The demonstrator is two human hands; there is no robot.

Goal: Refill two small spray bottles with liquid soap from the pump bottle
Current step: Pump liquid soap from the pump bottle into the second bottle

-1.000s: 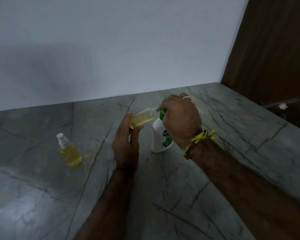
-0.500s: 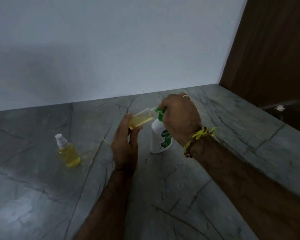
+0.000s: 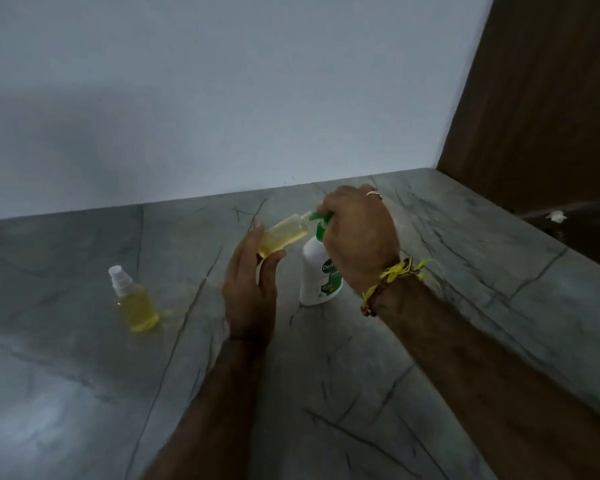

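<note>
My left hand (image 3: 248,292) pinches a small clear spray bottle (image 3: 284,233) by its base; the bottle is uncapped, tilted, and holds yellow liquid. Its open neck meets the green nozzle of the white pump bottle (image 3: 321,277), which stands on the grey marble counter (image 3: 430,341). My right hand (image 3: 359,237) lies over the green pump head, fingers curled around it, hiding most of the pump. A second small spray bottle (image 3: 136,301) with a white spray cap and yellow liquid stands upright to the left, apart from both hands.
A white wall runs along the back of the counter. A brown wooden panel (image 3: 541,98) rises at the right, with a small white scrap (image 3: 555,215) on the dark ledge beside it.
Hands and bottles keep the same positions relative to each other; only the camera view shifts slightly.
</note>
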